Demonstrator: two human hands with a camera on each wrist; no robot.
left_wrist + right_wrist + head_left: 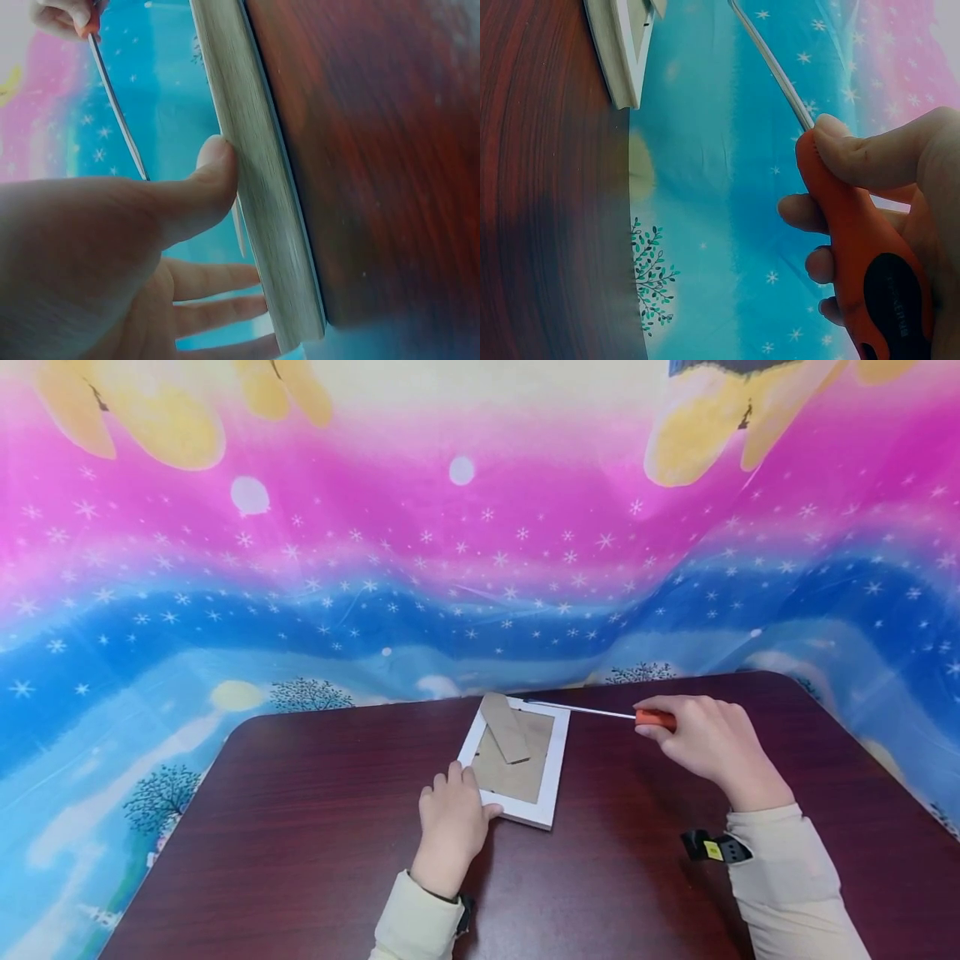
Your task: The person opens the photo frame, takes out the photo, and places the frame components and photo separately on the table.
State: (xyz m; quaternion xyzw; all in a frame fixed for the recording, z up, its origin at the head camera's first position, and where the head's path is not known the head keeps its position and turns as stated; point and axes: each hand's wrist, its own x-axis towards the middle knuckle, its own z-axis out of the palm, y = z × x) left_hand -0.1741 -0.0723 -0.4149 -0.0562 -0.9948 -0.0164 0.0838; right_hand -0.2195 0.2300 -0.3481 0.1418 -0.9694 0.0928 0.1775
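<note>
A white picture frame point(553, 768) lies back side up on the table, its brown backing board point(536, 789) showing. A brown easel leg point(504, 727) slants across that board. At the near left corner, my left hand point(452, 814) holds the frame, thumb against the near edge and fingers along the left side. In the left wrist view the thumb presses the frame's side point(259, 157). My right hand point(708, 739) grips a screwdriver point(855, 232) by its orange and black handle. The metal shaft points left, its tip over the frame's far border; contact cannot be told.
The dark red-brown wooden table point(322, 810) has rounded far corners. Behind it hangs a colourful cloth point(420, 543) with snowflakes and trees, reaching down to the table's back edge. A black strap point(716, 847) is on the right wrist.
</note>
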